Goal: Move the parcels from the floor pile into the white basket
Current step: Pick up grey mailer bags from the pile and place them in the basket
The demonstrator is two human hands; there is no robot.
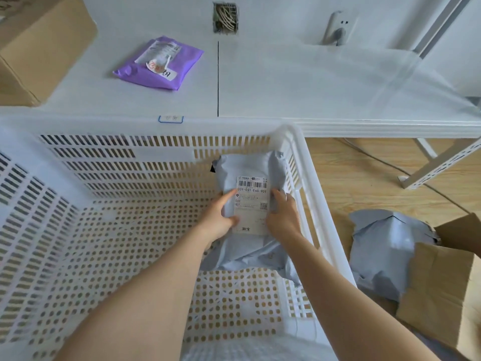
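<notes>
Firmly, both hands' grip, left hand (217, 221) and right hand (282, 217), around grey parcel (250, 173) inside white basket (299, 157)

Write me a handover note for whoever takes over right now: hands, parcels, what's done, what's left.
Left hand and right hand both hold the labelled grey parcel inside the white basket, near its right wall.
Not yet released; nothing else seen in the basket.
Left: a second grey parcel on the floor right of the basket, beside a cardboard box.
A purple parcel lies on the white table.
</notes>
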